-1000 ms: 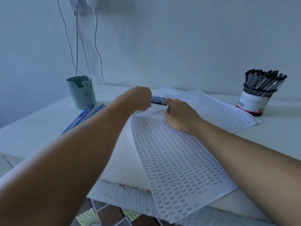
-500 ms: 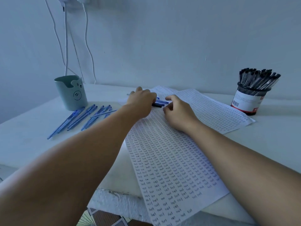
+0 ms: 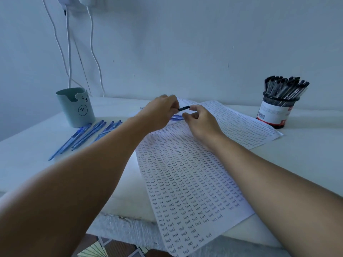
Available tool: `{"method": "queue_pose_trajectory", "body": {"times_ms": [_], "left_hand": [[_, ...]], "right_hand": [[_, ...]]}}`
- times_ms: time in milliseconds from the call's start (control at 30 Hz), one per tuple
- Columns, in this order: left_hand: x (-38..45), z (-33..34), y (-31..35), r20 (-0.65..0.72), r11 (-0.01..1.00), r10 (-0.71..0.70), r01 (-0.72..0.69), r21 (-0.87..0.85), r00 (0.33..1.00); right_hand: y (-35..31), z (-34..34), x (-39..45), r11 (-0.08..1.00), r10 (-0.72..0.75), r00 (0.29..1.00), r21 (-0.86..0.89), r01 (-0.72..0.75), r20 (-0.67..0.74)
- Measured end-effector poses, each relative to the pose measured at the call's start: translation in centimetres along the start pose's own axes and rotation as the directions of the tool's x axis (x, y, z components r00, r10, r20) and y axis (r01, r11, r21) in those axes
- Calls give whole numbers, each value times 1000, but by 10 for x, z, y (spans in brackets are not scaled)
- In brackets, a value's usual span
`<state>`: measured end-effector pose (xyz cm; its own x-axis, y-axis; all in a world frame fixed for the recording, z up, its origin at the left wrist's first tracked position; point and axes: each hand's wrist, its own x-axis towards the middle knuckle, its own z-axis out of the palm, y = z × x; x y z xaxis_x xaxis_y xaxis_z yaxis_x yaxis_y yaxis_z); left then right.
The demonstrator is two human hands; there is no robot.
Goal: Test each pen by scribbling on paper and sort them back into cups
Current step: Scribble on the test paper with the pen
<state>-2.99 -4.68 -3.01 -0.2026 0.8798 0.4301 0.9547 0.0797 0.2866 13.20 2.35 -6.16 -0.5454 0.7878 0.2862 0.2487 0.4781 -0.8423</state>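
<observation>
My left hand (image 3: 160,113) pinches a dark-capped pen (image 3: 184,108) just above the far end of the written-on paper (image 3: 185,182); the pen's dark end sticks out to the right. My right hand (image 3: 201,122) is next to it with curled fingers. Its index fingertip is at the pen's end and its thumb sits a little below, apart from the pen. Blue pens (image 3: 177,118) lie on the paper under both hands. A green bear cup (image 3: 74,108) stands at the left, and a black mesh cup (image 3: 276,112) of black pens (image 3: 285,88) at the right.
Several blue pens (image 3: 87,135) lie in a row on the white table (image 3: 37,145) in front of the green cup. A second written sheet (image 3: 245,125) lies under the first, toward the mesh cup. White cables (image 3: 69,52) hang down the wall behind the green cup.
My left hand has lifted a dark-capped pen off the paper, and its end now shows between the two hands. My right hand has risen from the paper toward that end.
</observation>
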Motion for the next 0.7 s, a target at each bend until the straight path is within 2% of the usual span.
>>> {"method": "queue_pose_trajectory", "body": {"times_ms": [133, 267, 367, 433, 500, 567, 700], "left_hand": [[0, -5, 20, -72, 968, 11, -29, -248, 997], [-2, 2, 38, -83, 939, 24, -51, -339, 996], [-5, 6, 42, -70, 965, 44, -60, -254, 997], [-8, 6, 38, 10, 985, 20, -18, -169, 1000], [-10, 5, 30, 124, 989, -32, 50, -142, 992], [-10, 5, 27, 248, 987, -78, 110, -117, 966], [-4, 9, 26, 343, 985, -134, 163, -58, 930]], "right_hand": [[-5, -6, 0, 973, 15, 1000, 231, -16, 5], [-3, -13, 3, 906, 89, 994, 419, -58, -56], [-8, -18, 5, 811, 166, 972, 584, -38, -167], [-14, -26, 6, 668, 288, 926, 744, -14, -242], [-15, -37, 8, 534, 378, 889, 845, 20, -260], [-11, -44, 10, 405, 439, 872, 914, 22, -216], [-3, -41, 9, 331, 488, 872, 934, -131, -51]]}}
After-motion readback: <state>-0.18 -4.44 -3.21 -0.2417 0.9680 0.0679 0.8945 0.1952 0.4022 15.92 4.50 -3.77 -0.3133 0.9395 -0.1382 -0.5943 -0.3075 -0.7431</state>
